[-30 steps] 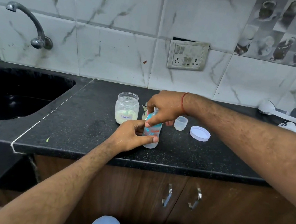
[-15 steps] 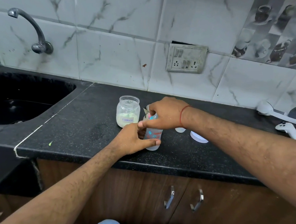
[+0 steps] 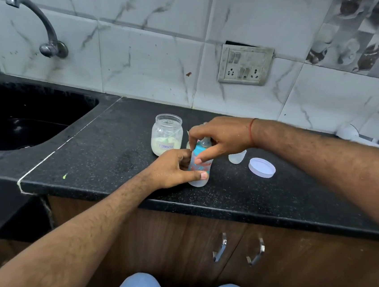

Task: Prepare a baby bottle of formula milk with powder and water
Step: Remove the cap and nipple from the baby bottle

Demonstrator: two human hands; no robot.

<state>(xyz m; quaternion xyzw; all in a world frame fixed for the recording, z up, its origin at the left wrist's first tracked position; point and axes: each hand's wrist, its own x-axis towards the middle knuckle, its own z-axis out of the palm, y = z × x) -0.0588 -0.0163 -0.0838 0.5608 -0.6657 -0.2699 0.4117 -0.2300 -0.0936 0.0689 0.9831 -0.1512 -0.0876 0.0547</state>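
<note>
A small clear baby bottle [image 3: 201, 168] with blue and red print stands upright on the black counter [image 3: 112, 154]. My left hand [image 3: 174, 169] wraps around its lower body. My right hand [image 3: 217, 139] comes from above and grips the blue collar and teat at the bottle's top. Just left of the bottle stands an open glass jar [image 3: 167, 136] holding pale formula powder, with a label on its front. A small clear cup [image 3: 237, 156] and a white round lid [image 3: 262, 167] lie to the right of the bottle.
A black sink [image 3: 23, 114] with a wall tap [image 3: 44, 27] lies to the left. A socket plate [image 3: 244, 65] sits on the tiled wall. White objects rest at the far right of the counter [image 3: 348, 133]. Cabinet doors with metal handles [image 3: 238, 249] are below.
My right hand has shifted on the bottle's top, its fingers turning around the collar. My left hand stays around the bottle's body. The view has moved slightly closer.
</note>
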